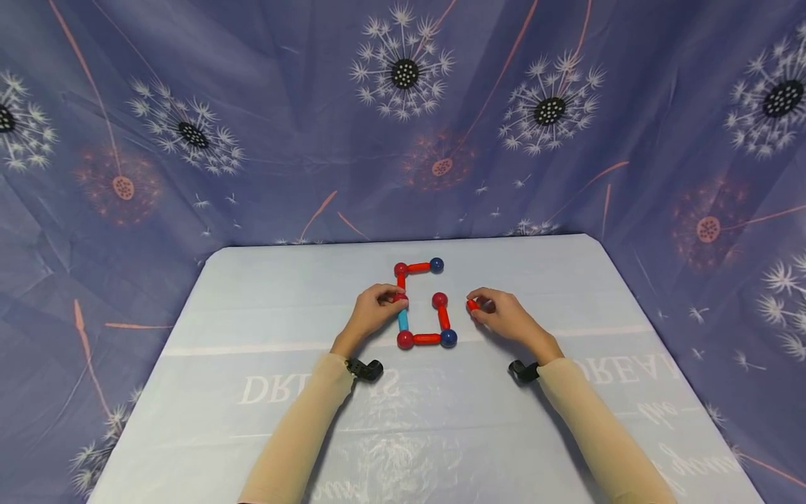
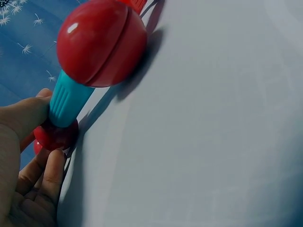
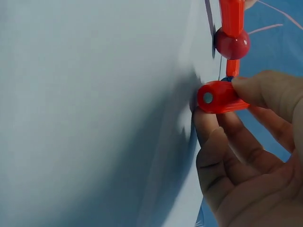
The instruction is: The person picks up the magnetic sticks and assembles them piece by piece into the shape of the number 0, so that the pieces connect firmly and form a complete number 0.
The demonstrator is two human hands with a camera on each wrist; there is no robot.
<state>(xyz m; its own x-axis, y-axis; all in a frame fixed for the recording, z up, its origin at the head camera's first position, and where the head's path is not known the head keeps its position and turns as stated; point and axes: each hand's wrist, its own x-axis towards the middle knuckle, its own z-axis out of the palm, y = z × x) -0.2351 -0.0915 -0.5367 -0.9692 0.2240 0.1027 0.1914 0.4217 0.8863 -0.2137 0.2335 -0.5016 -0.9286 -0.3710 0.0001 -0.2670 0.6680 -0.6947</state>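
On the table lies a shape of joined balls and rods, like a letter G. My left hand [image 1: 371,311] grips the red ball [image 2: 56,135] midway up its left side, between thumb and fingers. A light blue rod [image 1: 403,320] runs from that ball to the red corner ball [image 1: 406,339]. Right of the shape, my right hand [image 1: 506,315] pinches a loose red rod [image 3: 221,97] between thumb and fingers. A round grey metal disc shows on the rod's end in the right wrist view. Nearest to it is the red ball [image 1: 439,299] atop the short right side.
A dark blue ball [image 1: 436,264] ends the shape's top red rod [image 1: 418,268]. Another dark blue ball [image 1: 448,338] forms the lower right corner. A pale printed cloth [image 1: 441,434] covers the table, and a purple dandelion curtain [image 1: 283,140] hangs behind and at both sides.
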